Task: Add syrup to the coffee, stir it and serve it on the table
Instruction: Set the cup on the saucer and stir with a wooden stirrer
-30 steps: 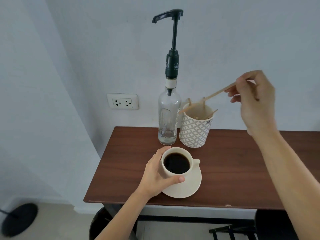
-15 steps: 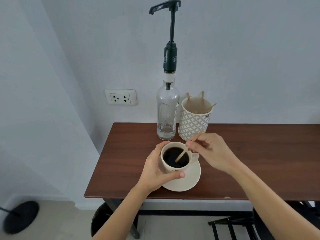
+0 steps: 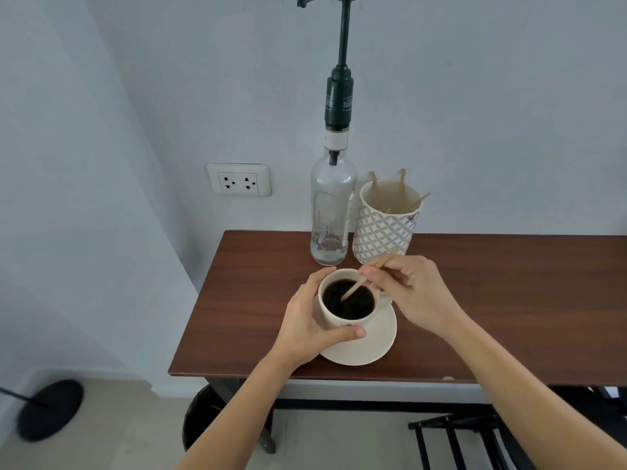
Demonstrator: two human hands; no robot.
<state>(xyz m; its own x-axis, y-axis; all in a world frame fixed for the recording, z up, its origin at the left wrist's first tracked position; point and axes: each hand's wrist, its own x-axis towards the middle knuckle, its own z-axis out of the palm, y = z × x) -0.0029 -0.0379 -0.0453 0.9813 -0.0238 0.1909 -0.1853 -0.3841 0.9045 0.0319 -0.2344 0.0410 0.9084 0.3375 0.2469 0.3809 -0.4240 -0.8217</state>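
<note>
A cream cup (image 3: pixel 353 321) full of black coffee stands on a cream saucer (image 3: pixel 373 347) near the front left of the dark wooden table (image 3: pixel 509 300). My left hand (image 3: pixel 308 323) wraps the cup's left side, thumb across its front. My right hand (image 3: pixel 414 293) pinches a thin wooden stirrer (image 3: pixel 356 289) whose lower end dips into the coffee. Behind the cup stands a clear glass syrup bottle (image 3: pixel 330 215) with a tall black pump, nearly empty.
A patterned white mug (image 3: pixel 383 232) holding several wooden stirrers stands right of the bottle, against the wall. A wall socket (image 3: pixel 239 180) is at the left. Under the table are a dark bin (image 3: pixel 200 418), a black rack (image 3: pixel 458 442) and a black round base (image 3: pixel 51 408) on the floor.
My right hand came down from above the stirrer mug with one stirrer and put its tip into the coffee. My left hand stayed on the cup.
</note>
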